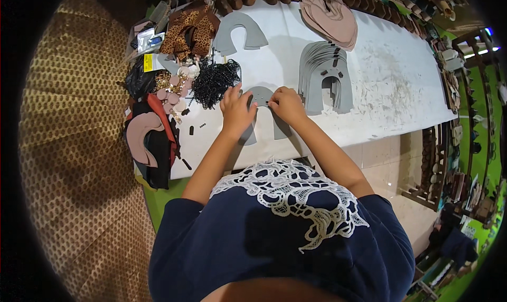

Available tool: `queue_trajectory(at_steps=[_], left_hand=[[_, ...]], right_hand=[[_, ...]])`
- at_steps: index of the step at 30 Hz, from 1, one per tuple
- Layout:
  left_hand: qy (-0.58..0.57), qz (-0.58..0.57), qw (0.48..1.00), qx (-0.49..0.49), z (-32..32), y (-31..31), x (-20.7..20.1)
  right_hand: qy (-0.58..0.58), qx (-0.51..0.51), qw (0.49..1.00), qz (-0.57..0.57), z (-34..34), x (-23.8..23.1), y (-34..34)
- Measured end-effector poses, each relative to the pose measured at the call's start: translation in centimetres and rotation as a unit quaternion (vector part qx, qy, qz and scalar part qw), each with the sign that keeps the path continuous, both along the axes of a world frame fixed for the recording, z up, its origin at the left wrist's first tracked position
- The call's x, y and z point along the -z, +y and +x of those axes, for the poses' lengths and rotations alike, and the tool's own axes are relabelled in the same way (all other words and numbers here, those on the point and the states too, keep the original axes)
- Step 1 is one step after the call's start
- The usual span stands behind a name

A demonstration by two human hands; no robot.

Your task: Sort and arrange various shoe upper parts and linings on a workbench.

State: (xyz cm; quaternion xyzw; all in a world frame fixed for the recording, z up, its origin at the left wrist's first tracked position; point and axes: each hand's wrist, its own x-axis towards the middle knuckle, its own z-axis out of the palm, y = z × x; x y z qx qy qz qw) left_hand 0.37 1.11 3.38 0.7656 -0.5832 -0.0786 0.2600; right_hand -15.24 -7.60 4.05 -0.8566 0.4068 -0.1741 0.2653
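A grey horseshoe-shaped piece (261,94) of flat material lies on the white table in front of me, with small dots or holes along its curved top. My left hand (237,110) rests on its left side, fingers stretched out and the palm down. Across from it, my right hand (288,106) is pinched at the upper right of the curve. Something small and dark shows at its fingertips, too small to name. Just beyond my left hand sits a heap of black cord or beaded strands (215,82).
A fanned stack of grey horseshoe pieces (311,64) stands right of my hands, with pink pieces (330,19) behind. Another grey piece (224,33), leopard-print pieces (198,22) and pink discs (171,90) lie at the left. Racks (435,170) stand beyond the white table (391,75).
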Motion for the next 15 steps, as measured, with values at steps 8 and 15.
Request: queue_trajectory(at_steps=[8, 15], left_hand=[[-0.117, 0.03, 0.993, 0.0, 0.2, -1.4, 0.2], [-0.081, 0.055, 0.995, -0.007, 0.6, -2.1, -0.8]], right_hand=[[-0.005, 0.05, 0.999, -0.021, 0.8, 0.8, 0.3], [-0.044, 0.05, 0.996, -0.063, 0.5, 0.6, 0.6]])
